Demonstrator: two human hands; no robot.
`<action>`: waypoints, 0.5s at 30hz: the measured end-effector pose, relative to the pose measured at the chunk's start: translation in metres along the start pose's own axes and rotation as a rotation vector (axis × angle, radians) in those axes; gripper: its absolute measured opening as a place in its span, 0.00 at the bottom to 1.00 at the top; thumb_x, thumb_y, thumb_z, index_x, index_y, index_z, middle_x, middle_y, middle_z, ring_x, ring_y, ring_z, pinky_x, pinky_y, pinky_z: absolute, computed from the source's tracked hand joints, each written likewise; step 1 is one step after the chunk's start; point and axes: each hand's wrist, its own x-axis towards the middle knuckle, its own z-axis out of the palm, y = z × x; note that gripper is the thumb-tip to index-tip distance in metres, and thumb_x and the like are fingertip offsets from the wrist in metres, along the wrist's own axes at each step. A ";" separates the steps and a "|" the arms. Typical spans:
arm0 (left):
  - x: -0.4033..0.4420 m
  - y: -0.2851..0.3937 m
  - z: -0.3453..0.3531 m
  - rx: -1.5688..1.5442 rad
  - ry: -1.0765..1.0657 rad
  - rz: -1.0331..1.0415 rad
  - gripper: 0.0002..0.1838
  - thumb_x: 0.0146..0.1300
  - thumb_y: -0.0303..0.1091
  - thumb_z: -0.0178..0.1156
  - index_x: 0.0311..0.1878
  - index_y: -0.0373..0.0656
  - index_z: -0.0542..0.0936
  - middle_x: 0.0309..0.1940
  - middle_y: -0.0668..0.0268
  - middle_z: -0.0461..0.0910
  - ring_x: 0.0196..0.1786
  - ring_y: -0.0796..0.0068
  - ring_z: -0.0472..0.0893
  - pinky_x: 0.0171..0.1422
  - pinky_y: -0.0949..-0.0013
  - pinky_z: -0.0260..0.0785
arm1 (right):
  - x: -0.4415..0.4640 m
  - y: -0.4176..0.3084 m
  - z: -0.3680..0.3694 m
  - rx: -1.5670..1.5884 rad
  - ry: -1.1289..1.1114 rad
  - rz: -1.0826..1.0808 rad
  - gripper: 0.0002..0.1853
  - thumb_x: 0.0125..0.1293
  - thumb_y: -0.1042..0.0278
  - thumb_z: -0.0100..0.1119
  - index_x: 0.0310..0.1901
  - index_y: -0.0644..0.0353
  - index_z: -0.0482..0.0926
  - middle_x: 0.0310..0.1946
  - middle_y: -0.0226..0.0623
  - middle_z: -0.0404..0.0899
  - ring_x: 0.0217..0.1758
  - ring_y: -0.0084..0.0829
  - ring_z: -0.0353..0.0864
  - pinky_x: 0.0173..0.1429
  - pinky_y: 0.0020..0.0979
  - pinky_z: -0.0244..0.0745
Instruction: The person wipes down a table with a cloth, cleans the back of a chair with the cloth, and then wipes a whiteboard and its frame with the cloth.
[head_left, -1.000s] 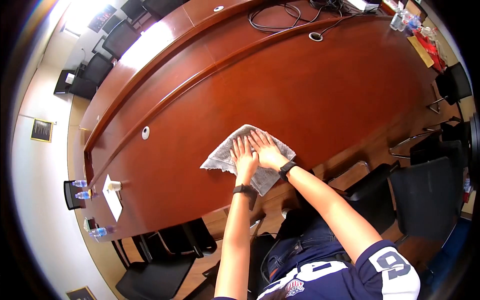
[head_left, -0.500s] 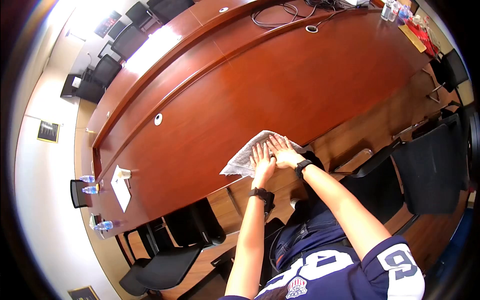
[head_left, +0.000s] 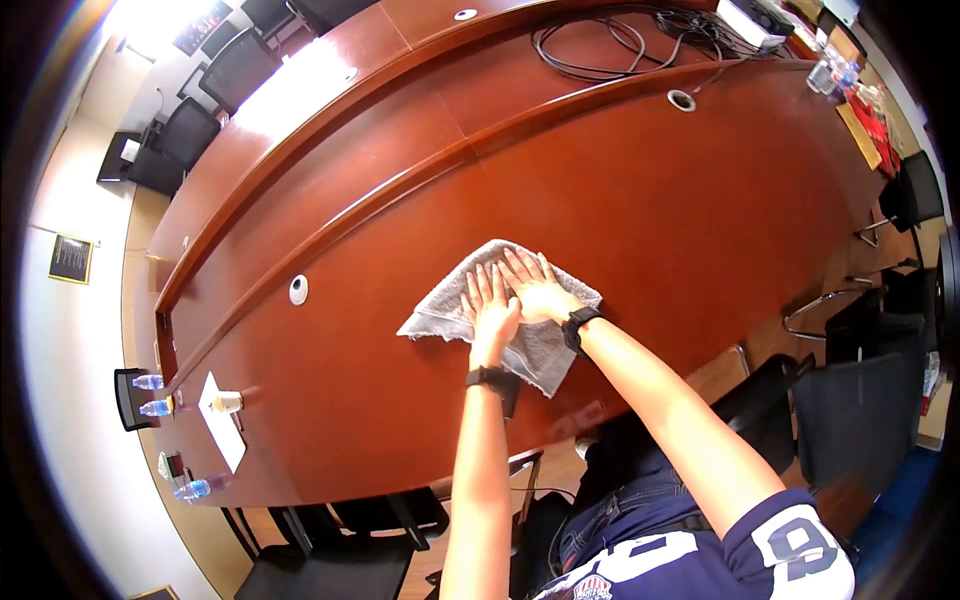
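Note:
A grey towel [head_left: 545,358] lies spread flat on the reddish-brown wooden table [head_left: 640,240], its corners pointing left, right and toward me. My left hand [head_left: 491,312] rests palm down on it with the fingers stretched out. Just to the right, my right hand [head_left: 540,292] also presses flat on the cloth, fingers spread, its thumb side close to the left hand. Both wrists wear dark bands. The palms and the cloth beneath them are hidden.
Paper with a cup [head_left: 228,402] lies at the left end, near several water bottles [head_left: 193,490]. Black cables [head_left: 640,50] coil on the far ledge. Bottles [head_left: 830,75] and a red bag [head_left: 870,130] stand far right. Black chairs [head_left: 860,420] line the near side.
Both hands and the towel have moved from the near table edge further onto the tabletop. More of the towel's near part now shows flat on the wood. The camera view has shifted.

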 end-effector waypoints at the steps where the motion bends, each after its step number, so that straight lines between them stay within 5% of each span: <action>1: 0.020 -0.005 -0.010 0.007 0.015 0.004 0.39 0.59 0.45 0.47 0.73 0.51 0.45 0.74 0.61 0.33 0.75 0.60 0.29 0.72 0.46 0.22 | 0.022 -0.002 -0.002 -0.014 0.046 0.008 0.39 0.60 0.52 0.44 0.71 0.56 0.45 0.73 0.40 0.35 0.76 0.40 0.27 0.73 0.51 0.19; 9: 0.145 -0.036 -0.067 0.069 0.212 0.072 0.38 0.56 0.45 0.45 0.71 0.49 0.51 0.74 0.61 0.39 0.75 0.63 0.35 0.74 0.52 0.21 | 0.155 0.004 -0.042 -0.163 0.135 0.022 0.40 0.61 0.54 0.43 0.71 0.59 0.42 0.73 0.43 0.32 0.76 0.41 0.25 0.73 0.49 0.18; 12: 0.190 -0.048 -0.090 0.135 0.269 0.166 0.38 0.57 0.44 0.45 0.72 0.48 0.49 0.74 0.61 0.38 0.75 0.65 0.34 0.74 0.53 0.20 | 0.198 0.006 -0.047 -0.326 0.336 0.051 0.40 0.60 0.54 0.44 0.71 0.59 0.41 0.73 0.44 0.32 0.76 0.41 0.25 0.73 0.48 0.18; 15: 0.218 -0.054 -0.096 0.127 0.264 0.126 0.37 0.56 0.41 0.46 0.71 0.46 0.51 0.72 0.62 0.44 0.75 0.64 0.38 0.74 0.53 0.22 | 0.228 0.013 -0.062 -0.236 0.286 -0.022 0.40 0.60 0.52 0.44 0.70 0.60 0.43 0.72 0.44 0.39 0.76 0.43 0.30 0.73 0.49 0.19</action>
